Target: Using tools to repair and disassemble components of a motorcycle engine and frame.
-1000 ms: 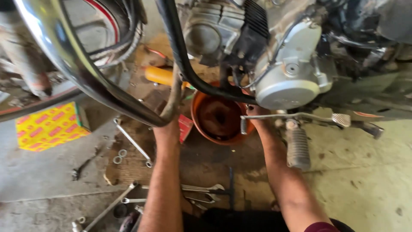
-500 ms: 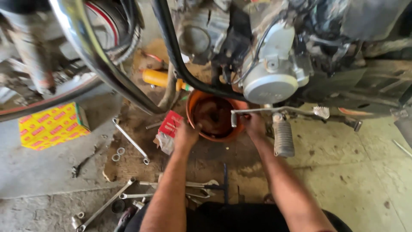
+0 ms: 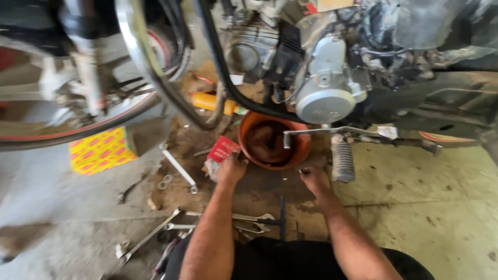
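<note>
An orange bowl [image 3: 298, 153] with dark oil inside sits on the floor under a motorcycle engine [image 3: 321, 88]. My left hand [image 3: 232, 168] rests at the bowl's near left rim, fingers curled on the edge beside a small red packet [image 3: 223, 148]. My right hand [image 3: 313, 178] hovers low at the bowl's near right side, fingers bent, with a small dark piece between the fingertips that I cannot identify. A chrome gear lever [image 3: 332, 131] crosses above the bowl, and a ribbed footpeg [image 3: 342, 162] hangs just right of my right hand.
Several wrenches [image 3: 179, 167] and spanners [image 3: 150, 236] lie on the stained floor at left and near my knees. A yellow and pink box [image 3: 101, 151] sits at left under the front wheel [image 3: 78, 119]. An orange-handled tool [image 3: 210, 101] lies behind the frame tube.
Both hands have drawn back toward me, from up under the engine to the bowl's near rim. The view has shifted slightly to the left.
</note>
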